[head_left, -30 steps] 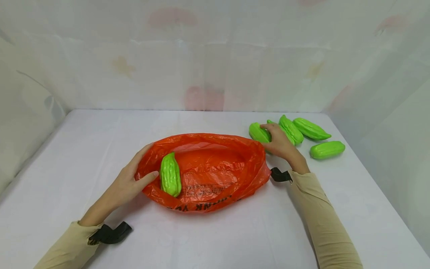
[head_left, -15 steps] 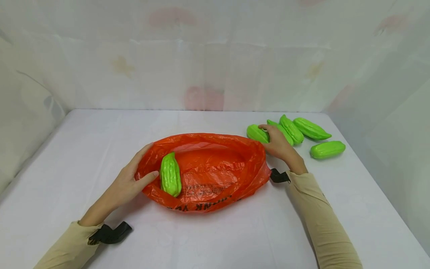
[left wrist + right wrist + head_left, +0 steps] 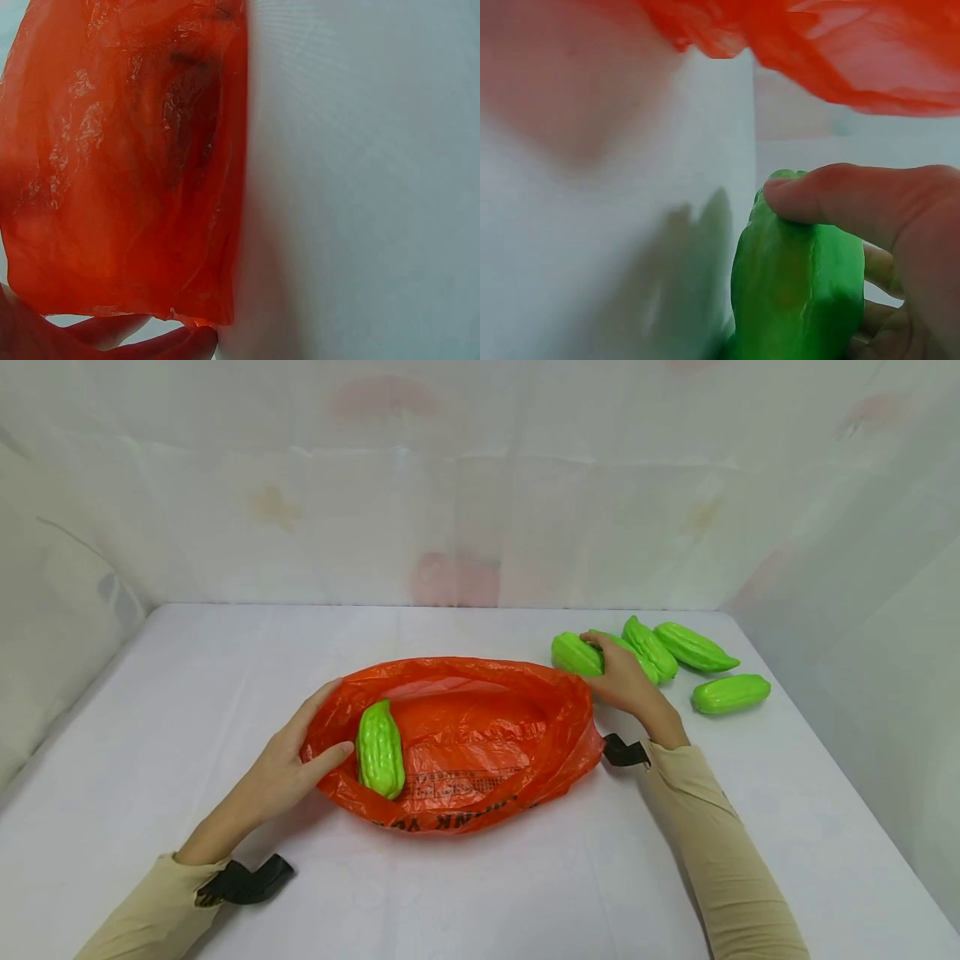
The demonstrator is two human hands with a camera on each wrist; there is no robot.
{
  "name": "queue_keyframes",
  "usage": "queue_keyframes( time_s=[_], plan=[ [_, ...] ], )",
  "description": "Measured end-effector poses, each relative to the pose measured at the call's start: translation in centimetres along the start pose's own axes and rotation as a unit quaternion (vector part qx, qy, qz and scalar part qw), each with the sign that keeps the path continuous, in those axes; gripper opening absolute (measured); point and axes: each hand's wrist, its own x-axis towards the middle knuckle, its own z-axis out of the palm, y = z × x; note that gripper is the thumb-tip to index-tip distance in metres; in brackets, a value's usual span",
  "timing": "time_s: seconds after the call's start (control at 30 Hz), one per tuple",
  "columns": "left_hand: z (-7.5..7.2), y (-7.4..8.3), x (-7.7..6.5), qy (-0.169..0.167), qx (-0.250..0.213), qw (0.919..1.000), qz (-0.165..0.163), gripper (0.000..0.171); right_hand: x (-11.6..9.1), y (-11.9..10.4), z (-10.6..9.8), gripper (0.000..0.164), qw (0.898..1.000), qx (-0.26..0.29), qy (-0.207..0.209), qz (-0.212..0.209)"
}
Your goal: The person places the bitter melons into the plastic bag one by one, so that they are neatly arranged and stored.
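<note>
Nearest, at the lower left and lower right of the frame, are two tan fabric sleeves [image 3: 150, 910], each with a black band [image 3: 247, 883] at the cuff, over a smooth white surface [image 3: 480, 902]. Left of centre, the person's left hand [image 3: 288, 770] pinches the edge of a crinkled, glossy red plastic bag [image 3: 468, 731], thumb inside the rim and fingers along the outside. The bag lies in mid-frame, its mouth a wide oval, dark lettering printed on its thin film. Inside, at its left end, rests a bright green, ribbed, oblong gourd with a pointed tip [image 3: 381, 750].

Right of centre, just past the bag's far right rim, the right hand [image 3: 624, 681] grips a shiny green gourd with rounded ridges [image 3: 576, 654] between thumb and fingers. Beyond it, toward the upper right, lie four more ridged green gourds [image 3: 693, 647], one partly hidden by that hand. Farthest back hangs a pale, creased sheet [image 3: 465, 485] with faint pink and yellow patches.
</note>
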Motion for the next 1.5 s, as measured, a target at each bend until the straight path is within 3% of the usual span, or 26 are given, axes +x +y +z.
queue_keyframes(
  time_s=[0.67, 1.5],
  plan=[
    [0.0, 0.1, 0.1, -0.003, 0.003, 1.0, -0.004, 0.077, -1.0, -0.9, -2.0, 0.073, 1.0, 0.018, 0.01, -0.001],
    [0.0, 0.1, 0.0, 0.0, 0.002, 1.0, -0.002, 0.076, -2.8, -3.7, -3.7, 0.072, 0.998, 0.031, 0.046, -0.035]
  ],
)
